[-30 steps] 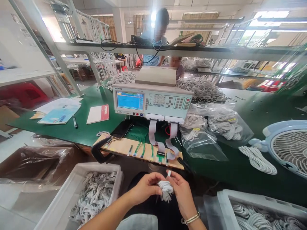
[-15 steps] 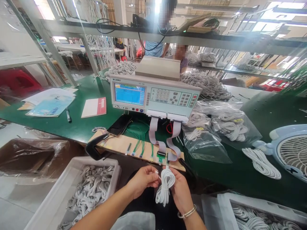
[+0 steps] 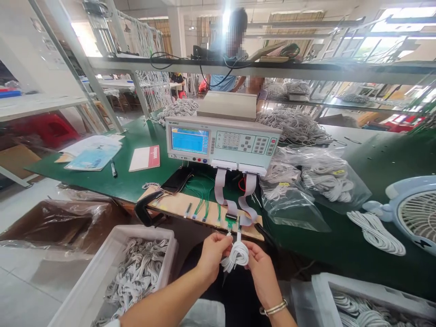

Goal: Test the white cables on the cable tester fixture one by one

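Note green surface [image 3: 136,136] bearing pale instrument [image 3: 223,144], then wooden board [image 3: 177,204] along its front edge, then left hand [image 3: 214,254] pinching one end and right hand [image 3: 261,263] gripping the side of coiled white cable [image 3: 240,254], just before small green circuit board [image 3: 230,223].

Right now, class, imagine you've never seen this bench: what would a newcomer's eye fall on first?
Probably the instrument with its bright blue screen, standing mid-picture on the green table. Next, the left hand and right hand holding a coil of white cable at the wooden board's near edge. Then the pale blue fan, cut off by the right edge of the picture.
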The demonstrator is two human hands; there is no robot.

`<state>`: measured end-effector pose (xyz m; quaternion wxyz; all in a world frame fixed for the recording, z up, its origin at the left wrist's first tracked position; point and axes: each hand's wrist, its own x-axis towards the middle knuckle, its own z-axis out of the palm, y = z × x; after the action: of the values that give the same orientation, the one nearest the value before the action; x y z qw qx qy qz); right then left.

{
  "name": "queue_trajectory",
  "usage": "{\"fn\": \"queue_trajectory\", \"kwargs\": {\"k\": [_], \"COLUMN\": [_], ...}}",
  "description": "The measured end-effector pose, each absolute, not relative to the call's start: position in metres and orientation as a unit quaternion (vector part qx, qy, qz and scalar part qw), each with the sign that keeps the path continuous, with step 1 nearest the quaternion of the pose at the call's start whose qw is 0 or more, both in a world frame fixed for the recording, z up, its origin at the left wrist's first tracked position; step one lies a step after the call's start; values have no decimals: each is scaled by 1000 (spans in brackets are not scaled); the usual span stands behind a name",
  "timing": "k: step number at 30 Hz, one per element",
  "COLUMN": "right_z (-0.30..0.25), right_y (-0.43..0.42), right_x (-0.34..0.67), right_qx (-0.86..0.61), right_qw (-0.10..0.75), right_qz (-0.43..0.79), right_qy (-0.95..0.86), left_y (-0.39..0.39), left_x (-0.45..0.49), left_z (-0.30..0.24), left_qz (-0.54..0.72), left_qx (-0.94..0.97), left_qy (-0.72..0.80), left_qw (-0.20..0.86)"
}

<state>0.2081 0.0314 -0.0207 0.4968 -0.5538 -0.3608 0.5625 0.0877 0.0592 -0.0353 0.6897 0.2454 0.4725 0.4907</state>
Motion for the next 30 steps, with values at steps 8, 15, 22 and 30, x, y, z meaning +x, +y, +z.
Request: {"fn": "queue_trajectory", "kwargs": {"k": [8, 15, 22, 30], "right_z": [-22, -24, -25, -42], "right_y": [31, 32, 34, 50], "right_x": [209, 210, 204, 209], "right_qx": [-544, -535, -533, -581], "right_qw": [503, 503, 522, 429], "right_qz": [571, 580, 577, 612], "right_qy": [-353, -353, -334, -322], "left_y": [61, 57, 60, 77], "left_x": [90, 95, 89, 88], "left_z": [-35, -35, -29, -29], "left_qz": [488, 509, 491, 415], "left_qx": [235, 205, 195, 190], "left_qy": [487, 469, 407, 425], "left_qw": [686, 693, 745, 781]}}
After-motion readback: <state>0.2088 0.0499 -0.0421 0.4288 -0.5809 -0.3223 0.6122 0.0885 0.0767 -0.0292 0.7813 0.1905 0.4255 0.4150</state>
